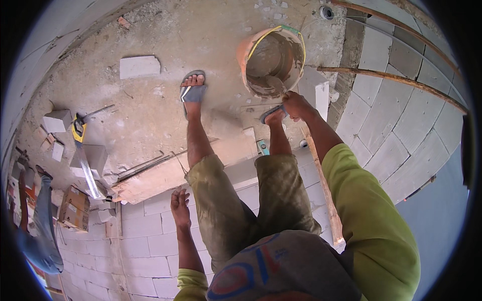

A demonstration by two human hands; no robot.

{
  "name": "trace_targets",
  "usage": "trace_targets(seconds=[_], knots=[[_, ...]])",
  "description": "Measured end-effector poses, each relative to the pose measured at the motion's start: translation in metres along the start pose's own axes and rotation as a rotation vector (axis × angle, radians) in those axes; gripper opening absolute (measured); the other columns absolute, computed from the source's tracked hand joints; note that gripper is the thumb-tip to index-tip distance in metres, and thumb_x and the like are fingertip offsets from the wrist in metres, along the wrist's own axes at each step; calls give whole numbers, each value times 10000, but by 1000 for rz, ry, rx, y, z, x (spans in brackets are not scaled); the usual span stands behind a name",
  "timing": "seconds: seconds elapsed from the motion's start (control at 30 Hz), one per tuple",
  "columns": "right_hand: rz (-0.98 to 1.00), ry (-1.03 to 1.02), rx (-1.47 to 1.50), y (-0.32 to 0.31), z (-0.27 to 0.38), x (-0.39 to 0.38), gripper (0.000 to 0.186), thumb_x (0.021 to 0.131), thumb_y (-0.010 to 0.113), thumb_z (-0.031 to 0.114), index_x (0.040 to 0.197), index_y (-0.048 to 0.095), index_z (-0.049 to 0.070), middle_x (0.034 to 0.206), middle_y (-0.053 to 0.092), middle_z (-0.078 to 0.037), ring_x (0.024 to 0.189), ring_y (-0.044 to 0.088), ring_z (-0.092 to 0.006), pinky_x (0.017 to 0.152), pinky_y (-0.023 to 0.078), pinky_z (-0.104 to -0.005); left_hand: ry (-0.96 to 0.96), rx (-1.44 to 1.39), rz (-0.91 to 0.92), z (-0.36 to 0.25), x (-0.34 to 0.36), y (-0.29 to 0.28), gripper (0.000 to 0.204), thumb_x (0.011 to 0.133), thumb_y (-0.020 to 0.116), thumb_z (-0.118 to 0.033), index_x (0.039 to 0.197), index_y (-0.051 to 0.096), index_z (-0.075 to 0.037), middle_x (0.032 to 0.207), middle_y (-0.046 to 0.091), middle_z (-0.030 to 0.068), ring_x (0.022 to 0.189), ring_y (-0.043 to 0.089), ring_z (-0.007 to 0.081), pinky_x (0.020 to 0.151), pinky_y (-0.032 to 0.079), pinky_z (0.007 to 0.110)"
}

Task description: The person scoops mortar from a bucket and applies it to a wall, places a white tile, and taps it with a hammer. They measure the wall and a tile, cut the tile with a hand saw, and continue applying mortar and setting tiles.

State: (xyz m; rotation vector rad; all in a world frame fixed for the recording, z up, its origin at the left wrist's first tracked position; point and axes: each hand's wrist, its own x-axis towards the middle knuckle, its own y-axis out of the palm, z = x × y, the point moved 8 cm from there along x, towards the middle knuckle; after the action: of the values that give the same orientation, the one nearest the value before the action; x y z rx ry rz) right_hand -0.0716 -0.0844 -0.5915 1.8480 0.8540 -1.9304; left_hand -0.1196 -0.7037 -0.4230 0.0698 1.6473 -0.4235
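My right hand point(298, 106) is closed at the near rim of an orange bucket point(247, 50) with a yellow and green handle. In its grip is what looks like a trowel point(275, 86), its mortar-coated end dipping into the bucket. Wet grey mortar point(271, 56) fills part of the bucket. Beside my left thigh hangs my left hand point(179, 205), fingers loosely curled and slightly apart, with nothing visible in it.
On the left, a handsaw point(86, 155) with a yellow handle leans by cut blocks point(93, 159). A carton point(74, 208) and another person point(44, 220) are farther left. A teal spirit level point(262, 147) lies near my feet. Wooden poles point(396, 78) cross the block wall point(396, 113) at right.
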Motion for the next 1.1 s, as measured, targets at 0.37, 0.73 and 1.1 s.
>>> trace_targets(seconds=[0.37,0.73,1.1], knots=[[359,228,1396,50,14,-33,330,1158,537,438,1372,583,191,892,631,-53,608,543,-125,495,389,-269,437,506,3,-104,-65,121,386,1106,669,-216,1406,650,26,1347,711,239,1225,710,336,1050,568,437],[896,-440,2198,140,31,23,466,1123,628,489,1475,583,188,841,614,-28,522,501,-95,436,357,-222,437,712,-17,-114,-59,117,428,1102,684,-256,1418,645,29,1322,738,229,1177,732,316,1006,580,426],[591,-1238,2159,148,-78,-143,634,1058,720,198,1624,454,95,933,665,-108,648,609,-157,554,481,-294,790,1280,23,-253,-79,217,410,1135,609,-296,1346,703,43,1230,779,198,1110,736,272,1018,559,402]])
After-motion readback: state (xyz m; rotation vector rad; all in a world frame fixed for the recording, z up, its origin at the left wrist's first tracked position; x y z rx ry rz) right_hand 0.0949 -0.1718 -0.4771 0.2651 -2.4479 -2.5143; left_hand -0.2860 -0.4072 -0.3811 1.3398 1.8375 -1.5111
